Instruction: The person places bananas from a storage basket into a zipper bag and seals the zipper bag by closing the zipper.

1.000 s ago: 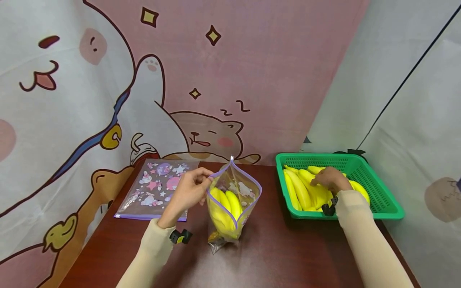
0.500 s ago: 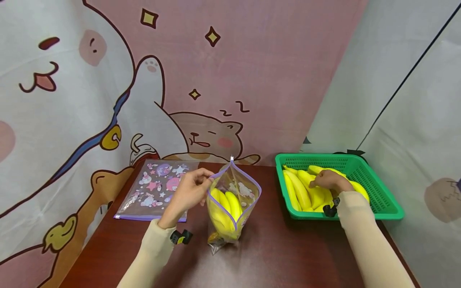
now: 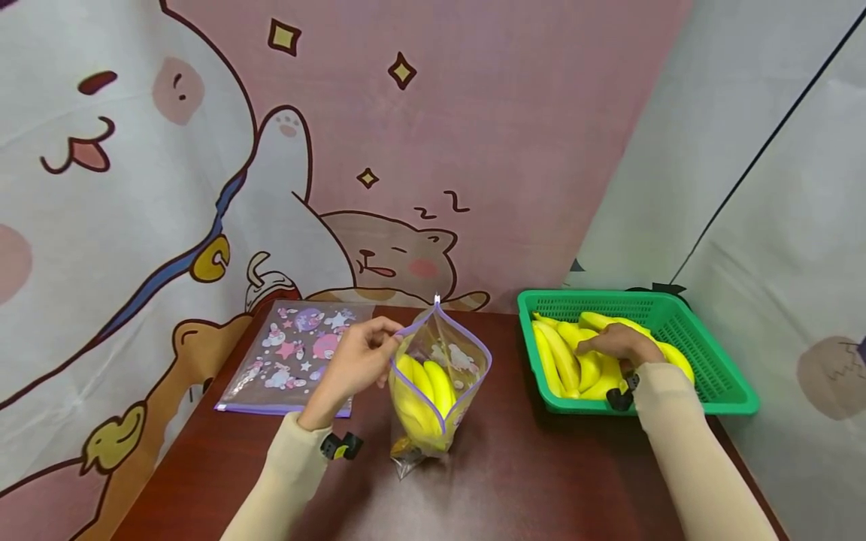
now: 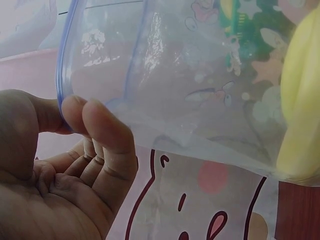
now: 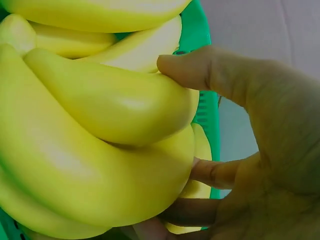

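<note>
Thumb and fingertips of my left hand (image 3: 358, 357) pinch the purple-edged rim of a clear zip bag (image 4: 61, 65) on its left side. The bag stands with its mouth spread wide, and yellow bananas (image 3: 440, 387) show inside it. Over at the right, my right hand (image 3: 622, 342) reaches into a green basket of bananas. In the right wrist view its thumb lies on top of a banana (image 5: 125, 105) in a cluster, while the other fingers curl behind and beneath the lower bananas (image 5: 90, 180). Part of those fingers is hidden.
The green plastic basket (image 3: 734, 383) stands at the table's right side, bananas mostly in its left part. A second, flat zip bag (image 3: 291, 353) with cartoon prints lies at the left. Cartoon-printed cloth (image 3: 514, 150) hangs behind the dark red table (image 3: 528, 481).
Inside the basket, my right hand has shifted slightly and its thumb reaches further out; the bananas under it have moved a little. My left hand keeps its pinch on the bag.
</note>
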Demonstrator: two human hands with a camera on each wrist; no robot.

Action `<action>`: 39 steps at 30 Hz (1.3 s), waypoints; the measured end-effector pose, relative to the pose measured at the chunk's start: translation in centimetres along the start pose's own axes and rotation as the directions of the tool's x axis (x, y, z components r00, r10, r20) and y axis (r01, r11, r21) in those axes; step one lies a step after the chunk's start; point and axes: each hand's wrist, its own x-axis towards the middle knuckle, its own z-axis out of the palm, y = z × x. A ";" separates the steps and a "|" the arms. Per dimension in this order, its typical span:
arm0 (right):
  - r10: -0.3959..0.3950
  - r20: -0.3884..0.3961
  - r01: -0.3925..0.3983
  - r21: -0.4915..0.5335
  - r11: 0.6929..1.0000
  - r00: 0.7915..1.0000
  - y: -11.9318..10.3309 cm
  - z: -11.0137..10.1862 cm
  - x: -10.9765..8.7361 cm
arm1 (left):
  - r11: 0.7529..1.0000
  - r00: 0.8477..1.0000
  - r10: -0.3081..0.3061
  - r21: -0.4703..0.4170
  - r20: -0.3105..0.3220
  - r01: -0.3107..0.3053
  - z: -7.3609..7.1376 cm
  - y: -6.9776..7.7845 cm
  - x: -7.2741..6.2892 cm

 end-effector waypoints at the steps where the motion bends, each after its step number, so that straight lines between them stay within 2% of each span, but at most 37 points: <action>1: -0.005 -0.006 0.005 0.003 1.000 1.000 0.0 0.0 -0.2 | 1.000 1.000 0.001 -0.001 0.000 -0.001 0.0 0.0 0.0; 12: -0.019 -0.108 0.023 0.031 0.999 0.994 -0.1 0.0 -1.8 | 1.000 1.000 0.000 -0.004 0.008 0.000 0.1 -0.1 0.1; 21: -0.017 -0.164 0.033 0.096 0.995 0.986 0.4 0.1 -2.7 | 1.000 1.000 0.014 -0.008 0.016 -0.014 0.3 -0.3 0.2; 29: -0.081 -0.253 0.093 0.034 0.995 0.964 -0.3 0.4 -3.2 | 1.000 1.000 0.017 -0.003 0.007 -0.017 0.1 -0.4 -0.1; 39: -0.158 -0.333 0.204 0.109 0.973 0.930 -2.5 1.0 -4.8 | 0.999 0.999 0.031 -0.029 0.008 -0.031 0.0 -0.5 0.2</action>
